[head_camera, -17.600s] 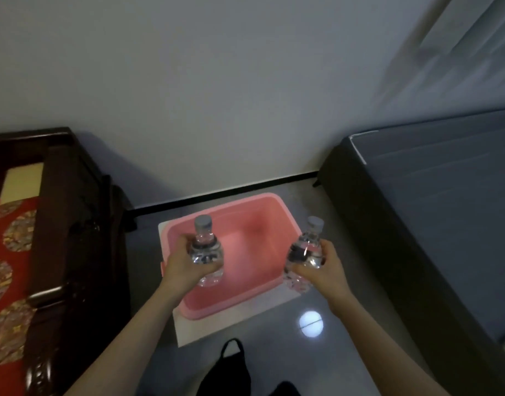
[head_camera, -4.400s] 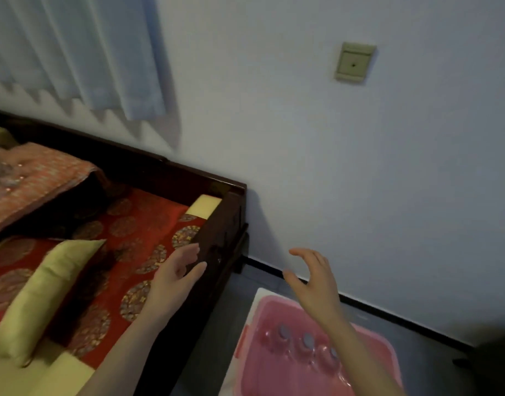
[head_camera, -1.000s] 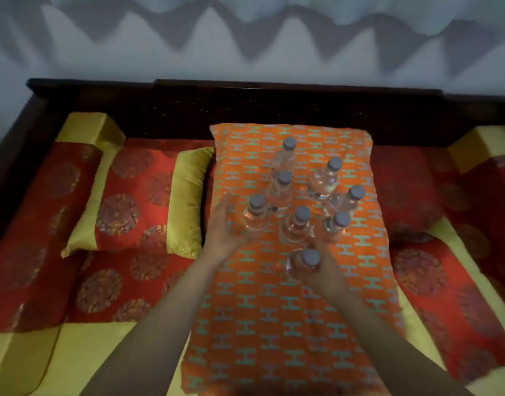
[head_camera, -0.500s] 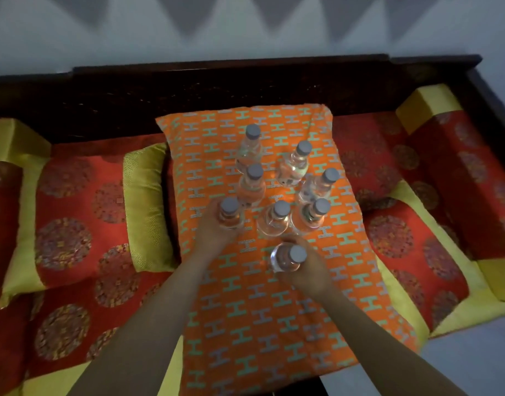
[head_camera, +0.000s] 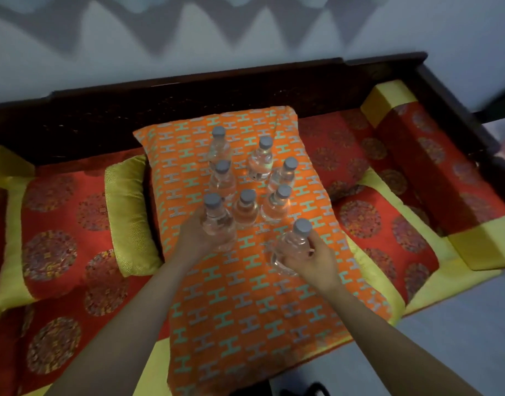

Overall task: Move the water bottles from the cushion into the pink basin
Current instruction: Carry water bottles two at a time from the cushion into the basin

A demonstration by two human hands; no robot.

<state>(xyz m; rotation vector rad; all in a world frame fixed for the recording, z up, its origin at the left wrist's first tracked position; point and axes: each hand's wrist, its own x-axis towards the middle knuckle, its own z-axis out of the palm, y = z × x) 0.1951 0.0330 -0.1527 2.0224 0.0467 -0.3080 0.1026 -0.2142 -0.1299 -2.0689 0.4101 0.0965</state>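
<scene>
An orange cushion (head_camera: pixel 245 304) with a teal H pattern lies on the sofa seat. Several clear water bottles with grey caps stand clustered on its upper half (head_camera: pixel 247 207). My left hand (head_camera: pixel 194 238) is wrapped around the front-left bottle (head_camera: pixel 217 221). My right hand (head_camera: pixel 311 262) grips another bottle (head_camera: pixel 292 244), tilted and a little nearer to me than the cluster. The pink basin is out of view.
The dark wooden sofa frame (head_camera: pixel 188 92) runs along the back and right. Red and gold seat pads (head_camera: pixel 60 252) flank the cushion, with a yellow bolster (head_camera: pixel 128 212) on the left. Grey floor (head_camera: pixel 460 332) shows at the lower right.
Both hands have closed more firmly on their bottles. The right-hand bottle has drawn away from the cluster toward me and tilted. The view has shifted slightly.
</scene>
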